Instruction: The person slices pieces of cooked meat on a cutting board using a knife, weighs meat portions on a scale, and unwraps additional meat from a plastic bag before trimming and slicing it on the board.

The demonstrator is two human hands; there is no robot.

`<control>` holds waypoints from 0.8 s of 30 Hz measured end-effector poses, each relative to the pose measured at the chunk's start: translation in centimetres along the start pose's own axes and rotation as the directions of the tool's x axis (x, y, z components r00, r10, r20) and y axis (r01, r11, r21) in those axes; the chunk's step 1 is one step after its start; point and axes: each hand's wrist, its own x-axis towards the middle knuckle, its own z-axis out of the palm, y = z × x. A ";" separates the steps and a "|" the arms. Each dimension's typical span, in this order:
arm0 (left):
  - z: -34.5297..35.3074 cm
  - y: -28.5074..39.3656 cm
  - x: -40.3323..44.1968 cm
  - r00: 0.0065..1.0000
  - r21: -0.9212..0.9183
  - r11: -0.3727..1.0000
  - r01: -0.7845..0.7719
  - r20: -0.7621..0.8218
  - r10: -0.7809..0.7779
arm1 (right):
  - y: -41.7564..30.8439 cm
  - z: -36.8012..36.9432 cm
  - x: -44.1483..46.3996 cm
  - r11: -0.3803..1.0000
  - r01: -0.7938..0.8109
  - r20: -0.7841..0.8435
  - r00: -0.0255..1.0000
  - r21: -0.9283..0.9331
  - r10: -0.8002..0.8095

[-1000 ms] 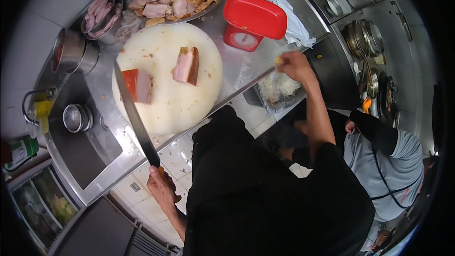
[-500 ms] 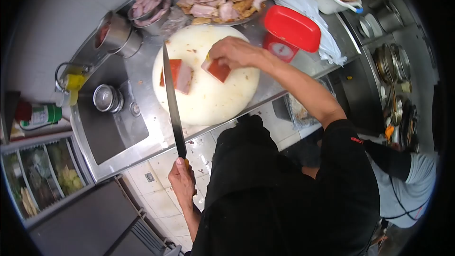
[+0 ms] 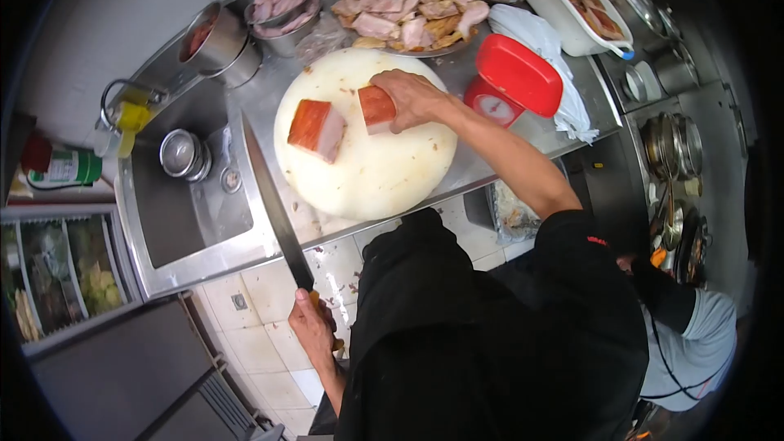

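A long knife (image 3: 278,208) with a yellowish handle is gripped in my left hand (image 3: 312,325), below the counter's front edge. Its blade points up and away, passing left of the round white cutting board (image 3: 367,184). My right hand (image 3: 415,100) is closed around a piece of roast pork (image 3: 374,106) with reddish-brown skin, on the board. A second roast pork piece (image 3: 314,129) lies just left of it, skin up, its pale cut side facing right. Part of the held piece is hidden by my fingers.
Behind the board stand a heaped meat platter (image 3: 408,4) and metal containers (image 3: 237,61). A red scale (image 3: 518,82) and a white tub (image 3: 563,0) are to the right. The sink (image 3: 192,224) is at left. Another person (image 3: 694,351) is at lower right.
The knife has swung left, off the board. My right hand has set its pork piece level on the board, skin turned up. The view has shifted slightly.
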 end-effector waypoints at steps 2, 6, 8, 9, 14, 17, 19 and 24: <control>0.2 0.6 0.1 1.000 -0.006 1.000 0.011 -0.008 -0.012 | -0.8 -3.4 -2.3 0.995 -0.095 -0.123 0.988 0.032 0.098; -0.3 0.7 1.4 0.998 0.067 0.997 -0.024 0.055 0.021 | 2.5 -10.0 -7.2 0.970 -0.244 -0.486 0.846 0.015 0.220; -0.1 1.3 2.1 0.997 0.088 0.996 -0.032 0.066 0.026 | 4.1 -12.9 -9.2 0.904 -0.428 -0.403 0.829 -0.015 0.386; 0.1 1.5 2.4 0.997 0.095 0.995 -0.037 0.068 0.031 | 5.3 -13.4 -10.1 0.867 -0.498 -0.398 0.802 -0.032 0.446; -0.1 1.9 3.5 0.982 0.098 0.992 -0.077 0.177 0.058 | 8.6 -13.5 -12.8 0.718 -0.691 -0.259 0.682 0.079 0.684; -0.1 2.3 3.7 0.974 0.115 0.988 -0.098 0.214 0.072 | 10.8 -12.1 -13.3 0.738 -0.675 -0.320 0.695 0.021 0.644; 0.1 2.2 3.5 0.974 0.109 0.987 -0.116 0.206 0.092 | 11.5 -11.4 -13.5 0.747 -0.665 -0.335 0.701 0.012 0.629; -0.4 2.3 3.3 0.972 0.128 0.985 -0.118 0.218 0.089 | 11.7 -11.4 -13.6 0.730 -0.679 -0.386 0.693 -0.070 0.608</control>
